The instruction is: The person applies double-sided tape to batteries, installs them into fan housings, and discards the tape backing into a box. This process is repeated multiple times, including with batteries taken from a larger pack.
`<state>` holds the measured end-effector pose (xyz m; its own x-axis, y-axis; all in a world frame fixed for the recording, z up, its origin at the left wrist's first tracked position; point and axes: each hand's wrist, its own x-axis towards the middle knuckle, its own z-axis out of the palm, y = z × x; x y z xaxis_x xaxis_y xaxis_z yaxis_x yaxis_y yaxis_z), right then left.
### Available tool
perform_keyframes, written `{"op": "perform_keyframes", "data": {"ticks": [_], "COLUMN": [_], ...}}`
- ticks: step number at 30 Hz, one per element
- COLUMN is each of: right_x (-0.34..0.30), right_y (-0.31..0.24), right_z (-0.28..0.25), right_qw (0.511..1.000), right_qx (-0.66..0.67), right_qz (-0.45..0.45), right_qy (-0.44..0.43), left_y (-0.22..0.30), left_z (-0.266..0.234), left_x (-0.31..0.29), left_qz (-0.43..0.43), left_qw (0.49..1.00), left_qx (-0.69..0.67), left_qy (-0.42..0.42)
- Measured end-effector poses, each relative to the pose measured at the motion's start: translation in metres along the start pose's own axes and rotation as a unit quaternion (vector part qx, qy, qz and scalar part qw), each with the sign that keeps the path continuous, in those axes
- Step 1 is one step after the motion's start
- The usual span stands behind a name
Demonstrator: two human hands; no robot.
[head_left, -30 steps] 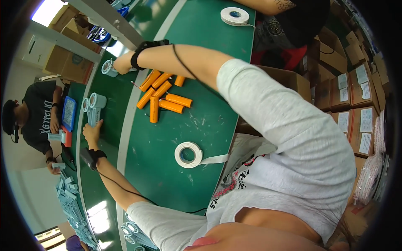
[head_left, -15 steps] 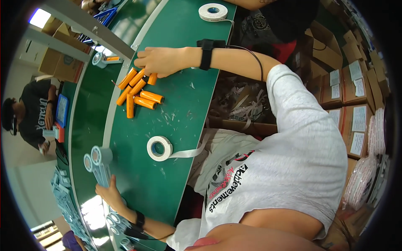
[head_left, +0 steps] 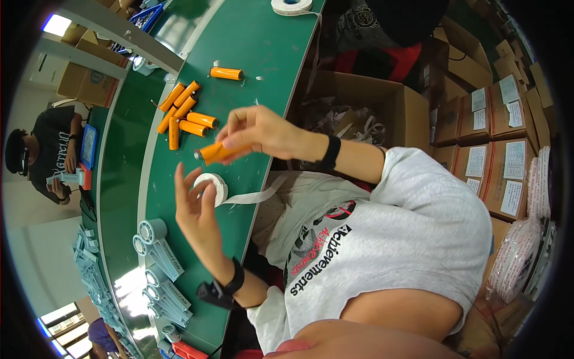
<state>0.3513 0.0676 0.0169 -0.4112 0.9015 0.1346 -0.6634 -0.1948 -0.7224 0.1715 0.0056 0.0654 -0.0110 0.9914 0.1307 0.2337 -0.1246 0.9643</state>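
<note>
My right hand (head_left: 254, 133) is closed around an orange cylindrical battery (head_left: 210, 154), which it holds above the green table with its metal end toward my left hand. My left hand (head_left: 200, 218) has its fingers spread and holds nothing. It is raised just beside a roll of white tape (head_left: 219, 186), whose loose strip runs to the table edge. Beyond my right hand lies a group of orange batteries (head_left: 184, 110), with another battery (head_left: 226, 73) lying apart. Light-blue handheld fan housings (head_left: 160, 248) lie in a row to the left of my left forearm.
Another tape roll (head_left: 292, 6) sits on the far part of the green table (head_left: 251, 51). An open carton (head_left: 382, 99) with scraps stands beside the table edge. Stacked cartons (head_left: 487, 119) are at the right. A co-worker (head_left: 51, 146) sits across, beside a blue tray (head_left: 89, 146).
My right hand has come back from the battery group with one battery in it. My left hand has let go of a fan housing and moved up toward the right hand.
</note>
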Motion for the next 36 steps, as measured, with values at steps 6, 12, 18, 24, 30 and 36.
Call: {"op": "perform_keyframes", "data": {"ticks": [6,12,18,24,30,36], "right_x": [-0.023,-0.047,-0.054,-0.056,-0.045,-0.050], "right_y": [0.001,-0.008,0.016,0.030,0.037,0.033], "right_z": [-0.001,0.007,-0.004,0.024,0.037,0.022], "right_qw": [0.969,0.898,0.890,0.851,0.736,0.818], "right_qx": [-0.224,-0.404,-0.452,-0.520,-0.671,-0.573], "right_qz": [-0.051,0.065,0.024,0.049,0.083,0.023], "right_qy": [-0.091,-0.164,-0.056,-0.050,-0.035,-0.042], "left_y": [-0.022,-0.032,-0.026,-0.040,-0.038,-0.062], "left_z": [0.017,0.026,-0.008,-0.046,-0.057,-0.081], "left_x": [0.000,-0.009,0.022,0.036,0.045,0.024], "left_qz": [0.104,0.081,0.063,0.090,0.006,0.068], "left_qw": [0.992,0.996,0.973,0.905,0.885,0.983], "left_qx": [0.067,0.044,0.195,0.352,0.375,0.172], "left_qy": [0.021,-0.018,-0.104,-0.222,-0.276,0.012]}}
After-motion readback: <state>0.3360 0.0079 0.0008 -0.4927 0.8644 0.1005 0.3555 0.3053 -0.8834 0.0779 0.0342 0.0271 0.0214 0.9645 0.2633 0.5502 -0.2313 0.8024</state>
